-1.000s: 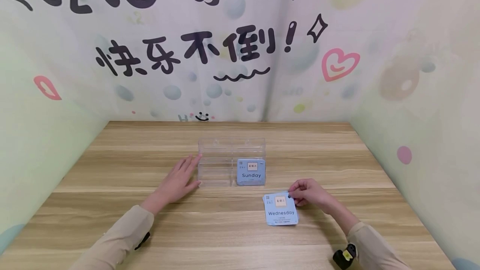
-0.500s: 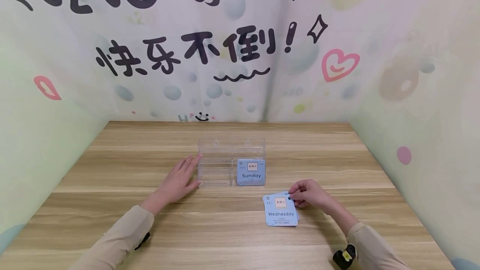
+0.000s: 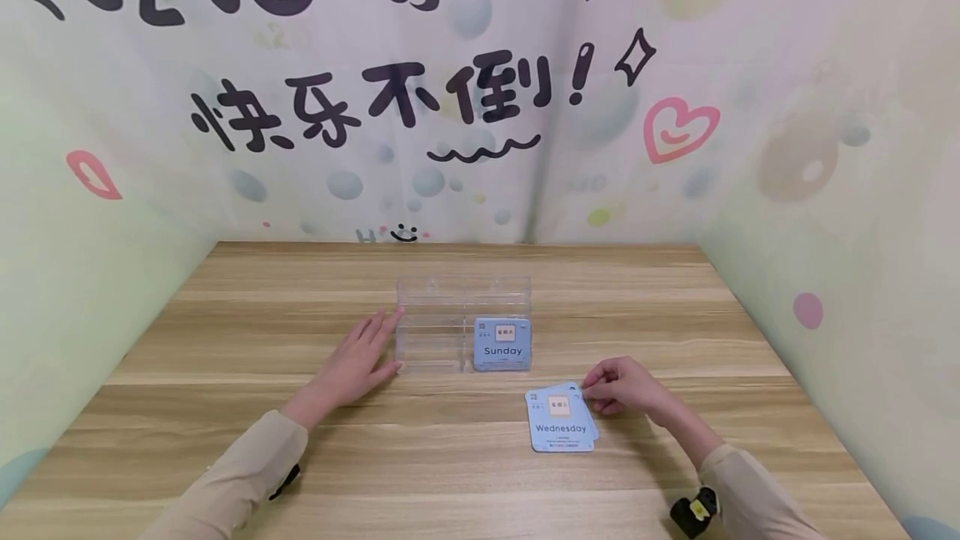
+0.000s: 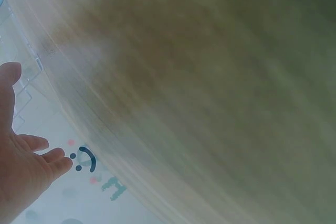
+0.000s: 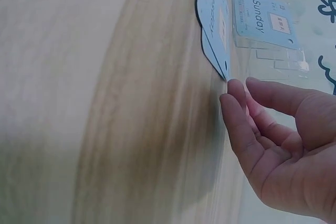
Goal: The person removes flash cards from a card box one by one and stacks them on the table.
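My left hand lies with its fingers extended against the left side of a clear plastic card rack. In the left wrist view its thumb and fingers are spread beside the rack's edge. A blue "Sunday" card stands in the rack's lower right compartment. In front of it on the table lies a blue "Wednesday" card, over a second blue card fanned out to the right. My right hand is at their upper right corner, fingertips bent beside it; in the right wrist view thumb and fingers stand slightly apart.
The wood-grain table runs back to a printed cloth backdrop with black lettering. Pale walls stand at both sides. The rack's other visible compartments show no cards.
My right fingers have come off the Wednesday card's corner and shifted slightly right. That card has turned a little, showing more of the card beneath. My left hand stays put.
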### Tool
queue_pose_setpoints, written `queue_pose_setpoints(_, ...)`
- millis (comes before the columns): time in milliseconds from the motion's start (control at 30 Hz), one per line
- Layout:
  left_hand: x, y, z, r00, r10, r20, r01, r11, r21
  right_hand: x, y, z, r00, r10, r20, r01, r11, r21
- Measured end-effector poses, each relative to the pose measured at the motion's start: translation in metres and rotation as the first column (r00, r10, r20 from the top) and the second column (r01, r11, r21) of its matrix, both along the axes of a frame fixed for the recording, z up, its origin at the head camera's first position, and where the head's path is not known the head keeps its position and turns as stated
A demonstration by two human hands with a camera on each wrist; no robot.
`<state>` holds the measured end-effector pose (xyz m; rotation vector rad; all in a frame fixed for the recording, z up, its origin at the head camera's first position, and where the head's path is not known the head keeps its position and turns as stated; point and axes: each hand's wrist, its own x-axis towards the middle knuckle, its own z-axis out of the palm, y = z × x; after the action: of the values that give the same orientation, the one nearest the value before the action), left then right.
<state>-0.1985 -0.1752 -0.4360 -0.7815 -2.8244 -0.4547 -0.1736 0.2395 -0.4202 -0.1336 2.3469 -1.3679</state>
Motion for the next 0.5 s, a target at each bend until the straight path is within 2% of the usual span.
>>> queue_pose_setpoints(500, -0.0004, -0.0001, -0.0007, 1.0, 0.01, 0.02, -0.01, 1.0, 0.003, -0.0069, -0.0015, 0.0074, 1.0, 0.007, -0.006, -0.007, 1.0, -0.013)
